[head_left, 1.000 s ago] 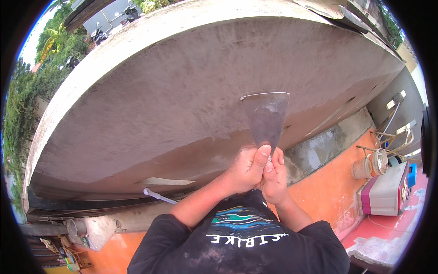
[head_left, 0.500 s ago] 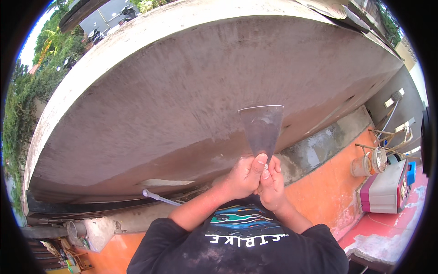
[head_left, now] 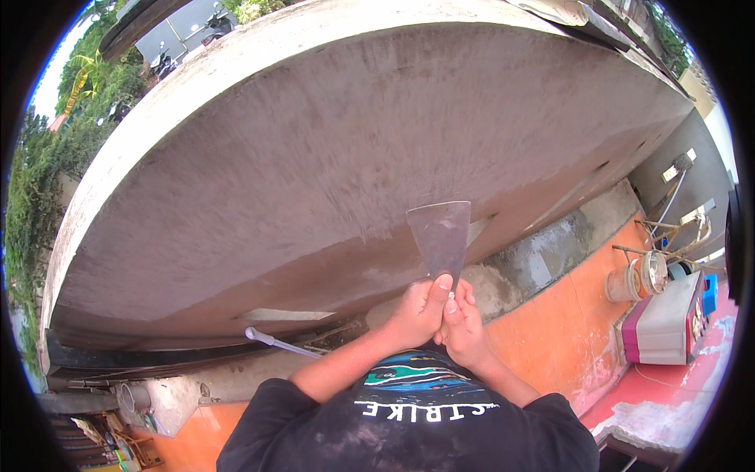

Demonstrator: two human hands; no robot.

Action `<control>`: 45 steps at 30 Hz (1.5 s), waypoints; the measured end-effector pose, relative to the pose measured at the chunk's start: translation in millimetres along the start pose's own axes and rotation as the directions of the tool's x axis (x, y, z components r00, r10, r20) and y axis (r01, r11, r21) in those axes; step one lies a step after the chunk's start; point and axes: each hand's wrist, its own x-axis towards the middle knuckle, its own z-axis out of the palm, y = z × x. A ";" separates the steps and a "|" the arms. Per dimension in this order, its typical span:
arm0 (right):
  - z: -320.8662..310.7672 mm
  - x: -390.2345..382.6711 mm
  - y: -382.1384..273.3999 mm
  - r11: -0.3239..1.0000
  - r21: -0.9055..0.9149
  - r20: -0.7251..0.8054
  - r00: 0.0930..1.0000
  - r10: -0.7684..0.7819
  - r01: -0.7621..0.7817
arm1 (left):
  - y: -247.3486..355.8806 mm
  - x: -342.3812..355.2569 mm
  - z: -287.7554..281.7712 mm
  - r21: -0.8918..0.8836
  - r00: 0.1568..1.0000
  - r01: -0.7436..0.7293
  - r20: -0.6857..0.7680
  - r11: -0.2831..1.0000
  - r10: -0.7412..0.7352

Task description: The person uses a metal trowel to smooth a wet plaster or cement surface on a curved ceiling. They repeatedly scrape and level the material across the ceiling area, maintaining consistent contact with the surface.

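Both my hands are closed together round the handle of a wide putty knife (head_left: 442, 240), just in front of my chest. My left hand (head_left: 423, 311) wraps it with the thumb up along the base of the blade. Close against it, my right hand (head_left: 462, 326) grips from the other side. The handle itself is mostly hidden by my fingers. The grey blade points away from me, its broad edge against or very near the grey plastered wall (head_left: 314, 157); I cannot tell whether it touches. Lower down, the wall's surface looks darker and smoother.
A pale pipe (head_left: 275, 340) sticks out beside my left forearm. Over the orange floor (head_left: 543, 330) to the right stand dirty buckets (head_left: 624, 283) and a white and magenta box (head_left: 662, 322). A grey bucket (head_left: 134, 396) lies at the lower left. The wall's pale top edge (head_left: 149, 130) curves above.
My hands and the putty knife have moved down and slightly left, toward me. The blade's edge sits lower on the wall, and the grip is unchanged.
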 end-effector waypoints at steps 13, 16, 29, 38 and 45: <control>-2.9 1.5 2.3 0.999 0.027 0.031 0.999 0.026 -0.027 | 3.3 -0.5 -0.1 0.060 1.000 -0.003 -0.008 0.998 0.004; -0.8 1.3 9.0 0.999 -0.008 -0.012 0.999 0.036 -0.036 | -3.4 -3.2 2.0 -0.004 0.994 0.081 -0.077 0.997 -0.081; -5.8 -10.0 21.7 0.997 0.003 -0.030 0.997 0.077 -0.077 | -29.3 -7.4 2.0 -0.046 0.995 0.070 -0.065 0.997 -0.073; -1.5 -1.9 26.3 1.000 0.030 -0.061 0.998 0.004 -0.002 | -15.3 -4.0 6.4 0.105 0.991 0.027 -0.131 0.994 -0.013; -7.3 7.7 0.6 0.987 0.104 -0.038 0.992 -0.123 0.126 | 16.9 7.7 10.8 0.180 0.989 -0.113 -0.079 0.977 0.128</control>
